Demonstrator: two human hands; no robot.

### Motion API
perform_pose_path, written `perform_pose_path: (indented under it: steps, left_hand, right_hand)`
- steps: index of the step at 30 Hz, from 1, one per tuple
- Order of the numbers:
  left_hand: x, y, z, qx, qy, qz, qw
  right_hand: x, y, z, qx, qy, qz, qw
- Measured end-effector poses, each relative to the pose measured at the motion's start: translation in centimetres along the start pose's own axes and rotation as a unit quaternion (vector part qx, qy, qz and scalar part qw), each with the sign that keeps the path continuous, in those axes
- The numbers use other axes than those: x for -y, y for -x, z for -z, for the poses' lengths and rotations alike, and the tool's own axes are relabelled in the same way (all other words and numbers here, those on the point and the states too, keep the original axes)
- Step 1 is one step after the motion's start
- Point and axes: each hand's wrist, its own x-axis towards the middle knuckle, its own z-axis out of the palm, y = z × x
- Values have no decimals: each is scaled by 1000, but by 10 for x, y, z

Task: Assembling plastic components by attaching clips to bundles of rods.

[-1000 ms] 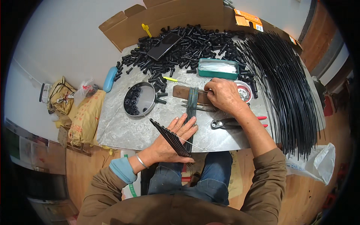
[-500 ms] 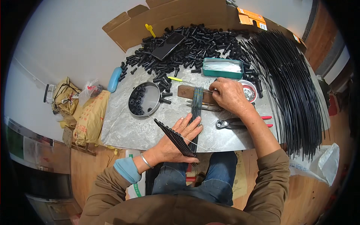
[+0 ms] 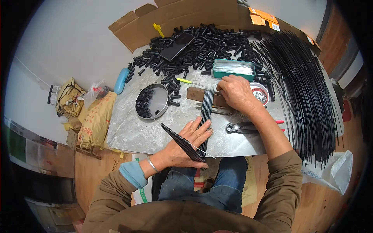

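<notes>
My left hand (image 3: 186,140) rests with its fingers stretched flat over a row of thin black rods (image 3: 206,108) at the table's front edge. The row runs away from me across a wooden block (image 3: 197,93). More black rods (image 3: 182,143) slant up beside the thumb, crossing in front of the palm. A thin pale wire (image 3: 206,153) passes across them. Past the block's right part, my right hand (image 3: 236,93) is closed with thumb and fingertips together near the rods' far ends; what they pinch is hidden. A dark pointed metal tool (image 3: 217,110) lies just below the block.
Black plastic bolt-like pieces (image 3: 213,42) pile at the back under a phone (image 3: 177,46). A round tin (image 3: 158,101) stands left; a green box of pale wires (image 3: 233,74), a small dish (image 3: 259,93) and red-handled pincers (image 3: 244,127) are right. Long black rods (image 3: 303,89) cover the far right.
My right hand has shifted slightly up and away from me, near the rods' far ends. My left hand stays on the rods. The whole view has moved a little.
</notes>
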Motion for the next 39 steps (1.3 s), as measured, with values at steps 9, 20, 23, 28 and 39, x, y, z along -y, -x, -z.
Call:
perform_pose_path:
  steps: [9, 20, 23, 28, 39]
  left_hand:
    - [4, 3, -2, -17, 8, -14, 1000]
    - [5, 6, -1, -23, 7, -15, 1000]
    - [5, 6, 1, -26, 6, -17, 999]
    - [5, 5, 2, -28, 0, -19, 999]
    - [4, 9, -2, -27, -3, -37, 999]
  right_hand:
    - [3, -15, 1, 55, -27, -18, 998]
    - [5, -2, 19, 58, -33, -144, 987]
    - [4, 0, 28, 137, -61, -173, 973]
    - [10, -15, 9, 117, -35, -103, 987]
    - [-60, -56, 2, 115, 132, -235, 956]
